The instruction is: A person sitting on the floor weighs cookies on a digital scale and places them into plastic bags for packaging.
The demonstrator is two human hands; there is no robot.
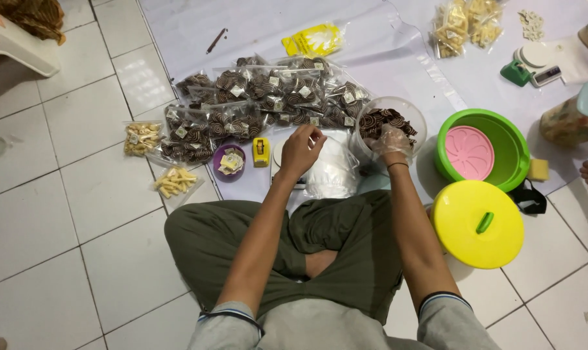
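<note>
The person sits cross-legged on a white tiled floor [67, 220], knees nearest the camera. Just to the right of the knees lies a yellow lid with a green handle [477, 223], and beyond it a green tub [511, 146] with a pink disc inside.

The left hand [300, 150] is raised over a clear plastic bag [333, 172] that lies in front of the legs, its fingers pinched together; what they grip is too small to tell. The right hand [392, 144], in a thin clear glove, rests curled at the near rim of a clear tub of brown spiral cookies [388, 121], fingers bent; whether it clasps any cookies I cannot tell.

Left of the hands stand a small yellow tape dispenser [261, 151] and a purple bowl of labels [229, 162]. Further off lies a heap of bagged spiral cookies [268, 104]; far right, a small green scale [530, 66].
</note>
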